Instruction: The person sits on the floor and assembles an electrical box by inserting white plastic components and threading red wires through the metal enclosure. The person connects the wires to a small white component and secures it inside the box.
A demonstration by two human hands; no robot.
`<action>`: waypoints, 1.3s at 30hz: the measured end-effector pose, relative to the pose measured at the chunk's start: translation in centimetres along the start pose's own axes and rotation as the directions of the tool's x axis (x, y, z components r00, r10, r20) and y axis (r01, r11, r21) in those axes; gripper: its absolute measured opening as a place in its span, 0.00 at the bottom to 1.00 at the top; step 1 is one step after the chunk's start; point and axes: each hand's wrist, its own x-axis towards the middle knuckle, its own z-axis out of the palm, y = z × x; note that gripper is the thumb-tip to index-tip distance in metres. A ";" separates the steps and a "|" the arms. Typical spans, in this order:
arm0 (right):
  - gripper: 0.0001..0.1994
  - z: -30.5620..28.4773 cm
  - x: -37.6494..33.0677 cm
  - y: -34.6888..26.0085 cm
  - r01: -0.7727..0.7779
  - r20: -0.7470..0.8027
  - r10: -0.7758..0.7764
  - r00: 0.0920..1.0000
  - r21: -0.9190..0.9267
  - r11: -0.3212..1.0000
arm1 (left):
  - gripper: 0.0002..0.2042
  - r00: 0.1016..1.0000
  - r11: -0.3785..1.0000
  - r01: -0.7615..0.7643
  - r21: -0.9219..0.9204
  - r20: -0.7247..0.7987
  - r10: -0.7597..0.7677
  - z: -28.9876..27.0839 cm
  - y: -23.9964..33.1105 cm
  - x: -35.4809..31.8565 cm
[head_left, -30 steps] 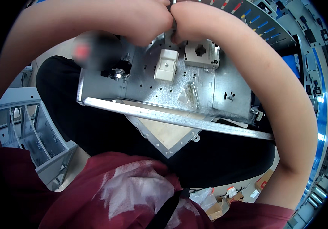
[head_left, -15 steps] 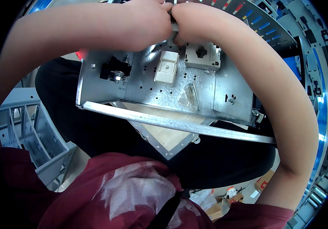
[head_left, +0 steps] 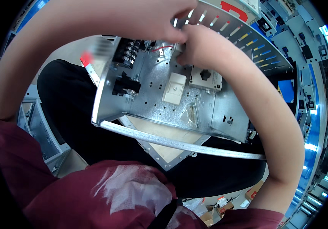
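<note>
A metal electrical box [head_left: 179,145] lies across my lap. Over its far part, my right hand [head_left: 202,45] is closed, with its fingertips down beside a pale part they largely cover. My left hand [head_left: 167,21] hovers just to the left, thumb and fingers apart, the thumb close to the right hand. Below them are a white rectangular block [head_left: 175,87] with a screw in its middle and a white square block [head_left: 212,81] with a dark star-shaped hole. A small clear bag [head_left: 190,115] of parts rests on the box floor.
Black terminal blocks [head_left: 126,51] and a black bolted block [head_left: 125,86] line the box's left wall. A slotted metal panel [head_left: 244,36] forms its far side. Beneath is a metal-edged wooden board [head_left: 160,150]. Grey metal frames [head_left: 43,133] stand left; cartons [head_left: 225,206] lie below.
My left hand has opened and shifted slightly right, away from the right hand's grip. The box appears lower in view, exposing the terminal blocks and a red wire.
</note>
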 end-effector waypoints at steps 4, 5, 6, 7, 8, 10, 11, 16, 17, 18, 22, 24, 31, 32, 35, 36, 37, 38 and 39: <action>0.26 -0.1 -0.1 0.2 -0.073 0.046 0.074 0.996 -0.025 0.997 | 0.15 0.807 0.962 0.056 -0.268 -0.555 -0.202 3.1 -5.6 -3.8; 0.26 -0.2 -0.3 0.1 -0.042 0.019 0.043 0.999 -0.046 0.998 | 0.15 0.737 0.922 0.054 -0.383 -0.608 -0.296 4.4 -7.6 -6.3; 0.26 0.0 -0.5 0.1 -0.015 -0.004 0.015 1.000 -0.068 0.998 | 0.14 0.721 0.816 0.060 -0.575 -0.541 -0.434 5.8 -8.2 -9.2; 0.27 0.2 -0.4 0.0 0.013 -0.024 -0.015 1.000 -0.092 0.996 | 0.17 0.718 0.824 0.057 -0.564 -0.550 -0.427 7.5 -8.8 -11.1; 0.27 0.0 -0.6 -0.3 0.029 -0.020 -0.031 0.999 -0.100 0.995 | 0.20 0.713 0.832 0.052 -0.552 -0.563 -0.417 8.9 -8.7 -12.1; 0.27 -0.3 -0.4 -0.5 -0.004 0.020 0.005 1.000 -0.070 0.998 | 0.15 0.600 0.590 -0.007 -0.807 -0.475 -0.643 11.7 -6.7 -11.9; 0.27 -0.4 -0.4 -0.7 -0.017 0.040 0.020 0.999 -0.055 0.998 | 0.18 0.635 0.543 0.002 -0.840 -0.418 -0.649 12.9 -6.8 -12.3; 0.31 0.4 -0.8 -0.2 -0.012 -0.052 0.007 0.999 -0.090 0.996 | 0.21 0.650 0.556 0.035 -0.831 -0.404 -0.644 13.0 -5.3 -11.7; 0.31 0.7 -1.0 -0.1 0.000 -0.066 -0.006 0.998 -0.092 0.996 | 0.20 0.656 0.540 0.019 -0.842 -0.397 -0.642 13.1 -5.3 -11.7; 0.31 0.7 -1.2 -0.2 0.013 -0.087 -0.022 0.996 -0.095 0.995 | 0.20 0.660 0.530 0.003 -0.848 -0.396 -0.638 13.1 -5.5 -11.8; 0.32 0.3 -0.9 -0.4 0.047 -0.097 -0.051 0.994 -0.047 0.998 | 0.22 0.637 0.510 -0.081 -0.856 -0.439 -0.634 12.7 -5.7 -11.7; 0.32 0.4 -0.7 -0.5 0.050 -0.099 -0.054 0.994 -0.052 0.997 | 0.24 0.577 0.515 -0.159 -0.842 -0.503 -0.644 12.7 -6.1 -11.2; 0.39 -1.1 -2.6 -1.3 -0.007 -0.090 -0.008 0.996 -0.170 0.985 | 0.31 0.469 0.392 -0.317 -0.864 -0.502 -0.727 8.5 -7.2 -10.7; 0.36 -2.2 -3.3 -1.3 0.010 -0.090 -0.022 0.996 -0.132 0.991 | 0.33 0.470 0.381 -0.244 -0.892 -0.452 -0.758 7.2 -6.7 -9.9; 0.25 -8.4 -6.0 -2.5 0.051 -0.154 -0.070 0.986 -0.125 0.991 | 0.15 0.638 0.598 -0.344 -0.724 -0.647 -0.418 3.7 -7.1 -7.1; 0.20 -10.5 -6.5 -2.7 -0.043 -0.119 0.037 0.992 -0.044 0.998 | 0.10 0.847 0.566 -0.132 -0.814 -0.389 -0.362 1.2 -6.5 -6.7; 0.15 -12.5 -7.1 -2.5 -0.157 -0.082 0.159 0.984 0.024 0.987 | 0.09 0.906 0.603 -0.119 -0.789 -0.335 -0.259 0.9 -6.2 -5.2; 0.13 -13.5 -7.8 -1.0 -0.170 -0.145 0.166 0.975 -0.019 0.985 | 0.09 0.934 0.717 -0.186 -0.672 -0.347 -0.082 0.8 -5.8 -3.5; 0.12 -14.2 -8.6 1.0 -0.205 -0.147 0.194 0.970 -0.063 0.977 | 0.10 0.977 0.759 -0.126 -0.638 -0.211 -0.014 0.6 -5.0 -2.1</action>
